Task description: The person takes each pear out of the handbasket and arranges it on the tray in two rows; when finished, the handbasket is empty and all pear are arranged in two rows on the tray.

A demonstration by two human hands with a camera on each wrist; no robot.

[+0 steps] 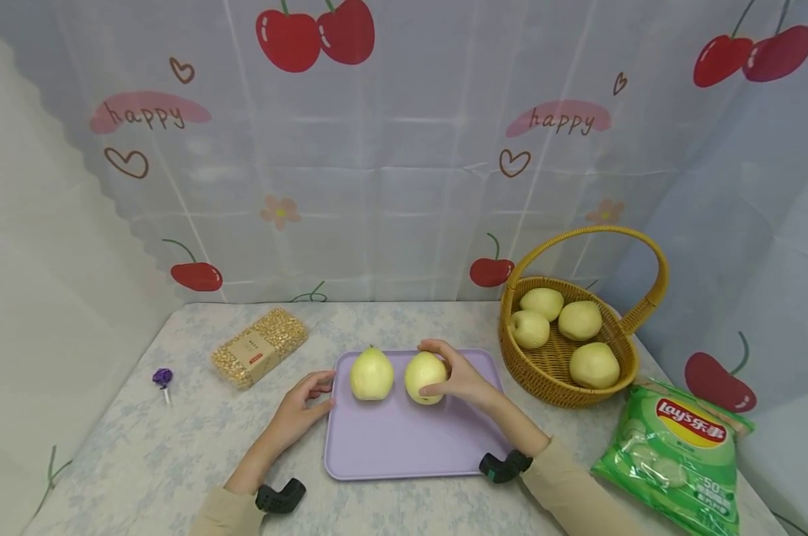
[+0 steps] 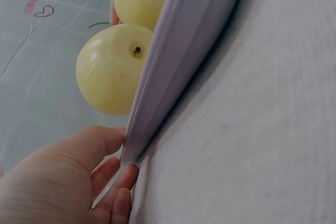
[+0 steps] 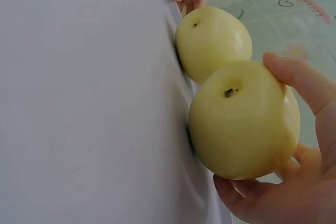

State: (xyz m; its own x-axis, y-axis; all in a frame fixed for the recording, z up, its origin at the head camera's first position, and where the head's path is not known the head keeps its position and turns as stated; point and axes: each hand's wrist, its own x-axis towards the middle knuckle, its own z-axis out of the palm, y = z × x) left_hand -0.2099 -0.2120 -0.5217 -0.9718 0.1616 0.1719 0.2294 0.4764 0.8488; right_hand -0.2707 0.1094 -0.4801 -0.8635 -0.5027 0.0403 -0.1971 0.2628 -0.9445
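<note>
A lilac tray [image 1: 404, 447] lies on the table with two pale yellow-green pears on it. My right hand [image 1: 459, 376] grips the right pear [image 1: 422, 378], thumb on the near side and fingers around the far side. In the right wrist view, that pear [image 3: 244, 124] sits between thumb and fingers, by the tray surface [image 3: 94, 98]. The left pear [image 1: 371, 374] stands beside it, untouched by either hand. My left hand [image 1: 298, 409] touches the tray's left edge; in the left wrist view its thumb and fingertips [image 2: 116, 139] meet the tray rim [image 2: 157, 72].
A wicker basket [image 1: 544, 391] with a tall handle holds several pears at the back right. A green bag of chips [image 1: 678, 454] lies at the right edge. A pack of yellow grains [image 1: 260, 348] and a purple lollipop [image 1: 163, 378] lie on the left. A printed curtain [image 1: 404, 186] hangs behind.
</note>
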